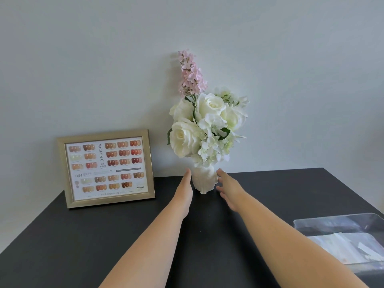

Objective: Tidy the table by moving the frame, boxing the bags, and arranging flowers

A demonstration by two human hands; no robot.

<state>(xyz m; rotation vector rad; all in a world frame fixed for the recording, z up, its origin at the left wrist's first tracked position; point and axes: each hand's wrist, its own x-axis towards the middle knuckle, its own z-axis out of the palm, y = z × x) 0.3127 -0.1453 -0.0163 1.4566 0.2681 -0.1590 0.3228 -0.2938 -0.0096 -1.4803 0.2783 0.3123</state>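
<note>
Flanking the white vase (204,180) on the dark counter (83,235), both hands are stretched toward the back edge near the wall.

Progress, judged from the layout:
- Frame (107,169): upright at the back left of the counter, leaning on or standing just in front of the wall. Looks placed; likely done.
- Bags (345,248): pale, flat packets lie inside the clear plastic box (311,222) at the right edge. Boxing looks done or nearly so; the box is partly out of view, so whether a lid is on cannot be told.
- Flowers (207,125): white roses and small white blooms with one pink spike (192,73) already stand in the vase. The bunch leans somewhat right. Arranging appears to be the step in hand, probably the last.

Hands:
- Left hand (185,194): flat, fingers (188,173) straight and together, tips level with the vase's left side, just beside it; contact uncertain. Holds nothing.
- Right hand (227,187): spread loosely, fingertips just beside the vase's right side, a thin gap seems visible. Holds nothing.

Vase sits between the two palms, centre-back of the counter, well apart from the box and near the frame. Neither hand has closed on it yet. Top-heavy bunch: a low, two-sided hold seems wise if it is shifted.
</note>
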